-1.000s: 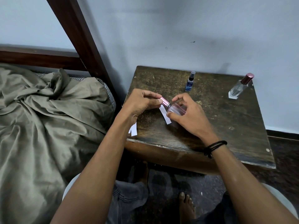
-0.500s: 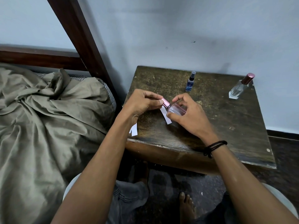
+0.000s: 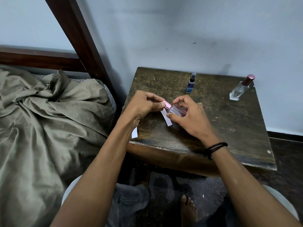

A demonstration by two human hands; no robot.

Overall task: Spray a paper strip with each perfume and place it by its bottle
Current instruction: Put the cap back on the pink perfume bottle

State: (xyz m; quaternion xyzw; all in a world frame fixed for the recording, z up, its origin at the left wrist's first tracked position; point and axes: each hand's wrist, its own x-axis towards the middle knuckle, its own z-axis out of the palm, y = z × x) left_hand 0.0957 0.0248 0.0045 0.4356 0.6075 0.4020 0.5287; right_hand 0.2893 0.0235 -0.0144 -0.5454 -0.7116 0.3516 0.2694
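Note:
My right hand (image 3: 186,118) grips a pink glass perfume bottle (image 3: 177,110), tilted on its side above the dark wooden table (image 3: 229,128). My left hand (image 3: 144,105) pinches the bottle's pink cap (image 3: 167,104) between thumb and fingers. A white paper strip (image 3: 166,119) lies on the table just under the bottle. Another strip (image 3: 134,133) pokes out at the table's left front edge, partly hidden by my left forearm. A small blue spray bottle (image 3: 191,83) stands at the back. A clear bottle with a dark pink cap (image 3: 241,88) stands at the back right.
A bed with a rumpled olive sheet (image 3: 41,120) fills the left, with a dark wooden bedpost (image 3: 78,35) beside the table. A pale wall (image 3: 180,30) runs behind the table. My knees and a bare foot (image 3: 187,208) show below the table's front edge.
Both hands hold nearly the same pose on the pink bottle; the left fingers have shifted slightly on the cap. Nothing else has moved.

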